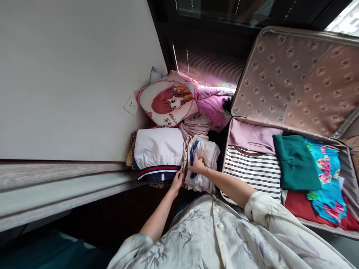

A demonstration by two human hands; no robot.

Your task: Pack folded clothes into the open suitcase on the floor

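My left hand (177,182) is at the seam between two piles of folded clothes, its fingers closed at the edge of a pinkish-brown folded garment (185,151). Close beside it, my right hand (198,164) grips the left side of a pile of white folded clothes (209,153), with blue trim (193,151) near its fingertips. Some fingertips are hidden in the fabric. To the left lies a white folded garment (159,145) with a navy, red and white striped band, on top of patterned cloth.
An open suitcase (228,136) at the right holds a striped top (252,172), a green garment (295,162) and bright blue floral clothing (328,168). Behind the piles are a cartoon pillow (168,101) and pink bedding (211,106). A white wall (70,82) stands left.
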